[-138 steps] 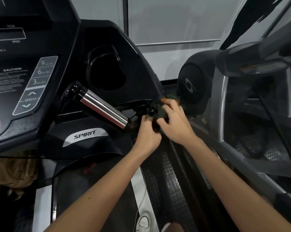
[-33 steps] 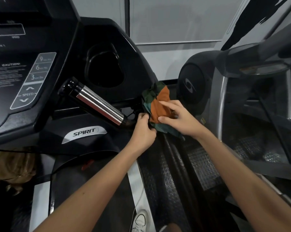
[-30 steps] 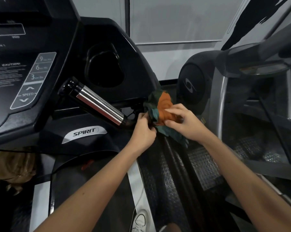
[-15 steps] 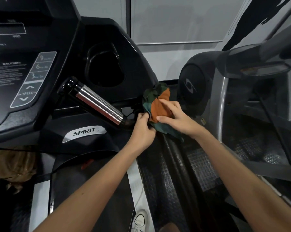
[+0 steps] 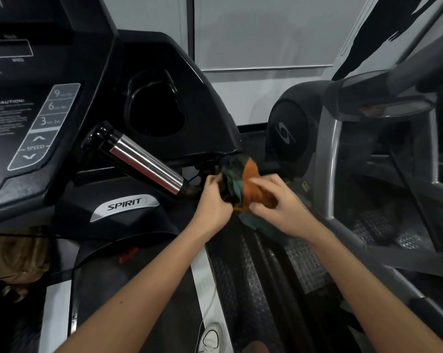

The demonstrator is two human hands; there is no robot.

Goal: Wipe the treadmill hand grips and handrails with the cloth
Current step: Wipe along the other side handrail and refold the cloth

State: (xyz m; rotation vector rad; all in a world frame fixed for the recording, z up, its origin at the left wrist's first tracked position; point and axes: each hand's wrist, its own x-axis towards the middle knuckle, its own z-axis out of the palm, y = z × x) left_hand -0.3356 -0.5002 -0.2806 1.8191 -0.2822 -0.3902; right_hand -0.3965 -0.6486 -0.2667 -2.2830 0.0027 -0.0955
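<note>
Holding the bunched orange-and-green cloth (image 5: 251, 179), my left hand (image 5: 212, 202) curls on its 9 o'clock edge and my right hand (image 5: 284, 212) pinches the orange fold between thumb and fingers. The cloth sits at 4 o'clock of the chrome hand grip (image 5: 144, 161), just beside its lower end.

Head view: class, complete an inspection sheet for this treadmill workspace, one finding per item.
Surface: treadmill belt, dark.
Job's things: cloth, orange and green, bunched at the base of the chrome hand grip.
Clutter: brown shape below the console, unidentifiable.
Hands: left hand and right hand both grip the cloth.
Cables: black cord under the console; white cord near a shoe.
Surroundings: console, grey neighbouring machine, pale wall.
</note>
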